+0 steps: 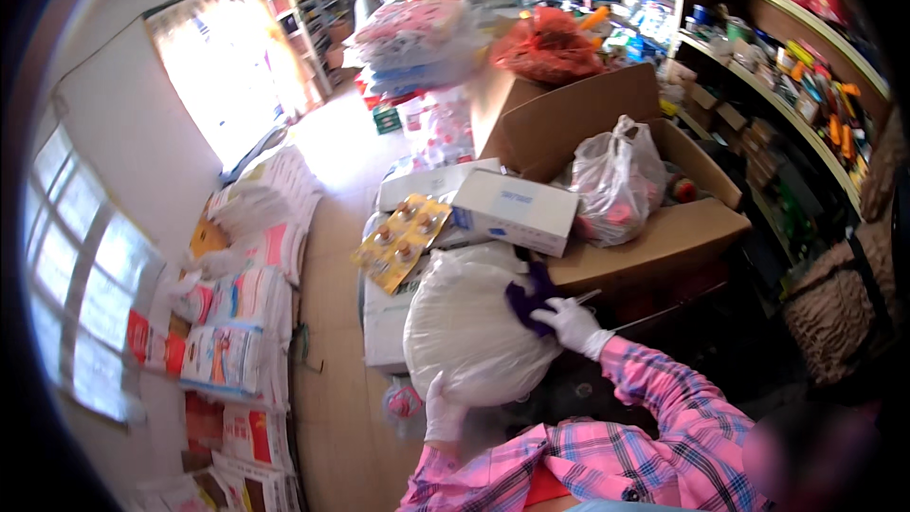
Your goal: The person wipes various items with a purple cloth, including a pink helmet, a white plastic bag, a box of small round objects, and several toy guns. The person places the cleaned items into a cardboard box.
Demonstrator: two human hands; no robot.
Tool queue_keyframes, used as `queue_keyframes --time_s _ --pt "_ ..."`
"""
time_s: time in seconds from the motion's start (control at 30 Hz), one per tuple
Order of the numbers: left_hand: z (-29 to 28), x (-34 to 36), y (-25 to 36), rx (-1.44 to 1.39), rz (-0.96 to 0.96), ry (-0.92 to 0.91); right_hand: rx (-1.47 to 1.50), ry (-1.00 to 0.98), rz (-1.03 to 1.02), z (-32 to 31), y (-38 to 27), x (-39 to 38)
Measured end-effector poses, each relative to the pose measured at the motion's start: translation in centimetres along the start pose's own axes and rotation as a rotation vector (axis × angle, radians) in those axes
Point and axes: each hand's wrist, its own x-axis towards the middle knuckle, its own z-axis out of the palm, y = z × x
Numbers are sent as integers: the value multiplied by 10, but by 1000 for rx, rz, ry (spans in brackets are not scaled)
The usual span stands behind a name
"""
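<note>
A large round white plastic-covered bundle [471,327] rests on stacked boxes before me. My left hand [444,408], in a white glove, grips its lower left edge. My right hand [572,322], also gloved, holds a dark purple cloth [526,296] against the bundle's right side. Just beyond the bundle lie a yellow blister pack [401,239] and a white box [515,206]. An open cardboard box [654,232] beside them holds a white plastic bag [618,180].
Stacked sacks [227,360] line the left wall below a window. A floor strip [336,351] runs between them and the boxes. Crowded shelves [777,57] stand at right; folded bagged textiles [412,38] and a red mesh bag [545,47] sit behind. A person [368,5] is in the background.
</note>
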Motion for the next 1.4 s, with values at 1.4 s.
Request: queue_keyframes --time_s 1.4 --pt "18 -23 -37 927 336 -546 96 -60 -377 -27 -161 -26"
